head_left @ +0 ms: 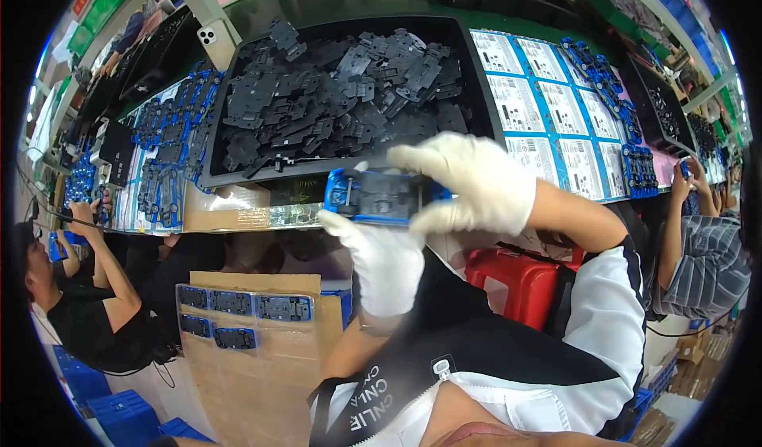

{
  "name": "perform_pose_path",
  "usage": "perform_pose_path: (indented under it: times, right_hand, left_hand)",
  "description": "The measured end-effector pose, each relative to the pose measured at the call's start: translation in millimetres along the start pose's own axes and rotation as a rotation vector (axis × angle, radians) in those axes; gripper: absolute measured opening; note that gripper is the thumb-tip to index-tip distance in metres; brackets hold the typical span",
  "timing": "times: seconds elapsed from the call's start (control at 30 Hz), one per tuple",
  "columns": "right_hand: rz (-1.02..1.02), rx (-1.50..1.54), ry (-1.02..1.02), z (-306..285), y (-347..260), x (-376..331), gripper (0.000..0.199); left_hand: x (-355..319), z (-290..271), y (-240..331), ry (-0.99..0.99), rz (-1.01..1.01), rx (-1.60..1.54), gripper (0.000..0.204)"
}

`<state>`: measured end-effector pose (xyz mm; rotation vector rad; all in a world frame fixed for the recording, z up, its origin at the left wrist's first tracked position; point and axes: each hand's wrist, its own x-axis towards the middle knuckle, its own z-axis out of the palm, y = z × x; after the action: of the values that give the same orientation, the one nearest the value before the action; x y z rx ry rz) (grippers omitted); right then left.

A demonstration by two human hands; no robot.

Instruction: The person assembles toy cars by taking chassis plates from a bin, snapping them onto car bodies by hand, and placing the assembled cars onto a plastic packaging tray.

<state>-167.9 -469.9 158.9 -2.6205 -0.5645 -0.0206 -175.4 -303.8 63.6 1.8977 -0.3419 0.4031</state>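
In front of my chest, a blue toy car (pixel 373 195) is held underside up, with its black chassis plate facing me. My left hand (pixel 385 264), in a white glove, grips it from below at its left end. My right hand (pixel 476 181), also gloved, wraps round its right end with the thumb below and fingers above. The glove hides that end of the car. Just beyond my hands lies a heap of black plastic chassis plates (pixel 317 98) in a large black tray (pixel 482 90).
Rows of blue car bodies (pixel 178 145) stand left of the tray; more blue cars (pixel 607 90) rest on printed sheets (pixel 524 105) at right. A carton (pixel 262 368) with several cars sits at lower left, a red stool (pixel 516 284) beside me. Co-workers (pixel 95 304) sit at both sides.
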Motion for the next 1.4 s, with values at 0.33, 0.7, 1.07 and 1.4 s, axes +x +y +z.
perform_pose_path:
  times: [0.33, 0.7, 1.07, 1.4]
  right_hand:
    - [0.081, -0.769, -0.101, -14.3, 169.5, 119.1, 0.038]
    - [0.072, -0.594, 0.073, -9.1, 125.6, 65.4, 0.027]
    - [0.075, -0.064, 0.471, 78.8, -46.3, 1.6, 0.049]
    - [0.185, -0.398, 0.581, 105.9, -75.7, 1.3, 0.041]
  left_hand:
    - [12.0, -37.2, -10.8, 0.06, -0.784, -1.513, 0.09]
    - [10.9, -36.0, -18.6, 0.046, -0.759, -1.638, 0.092]
    - [2.3, -19.6, -18.1, 0.004, -0.628, -1.595, 0.086]
    - [-8.3, -20.7, 1.0, 0.047, -0.446, -0.984, 0.087]
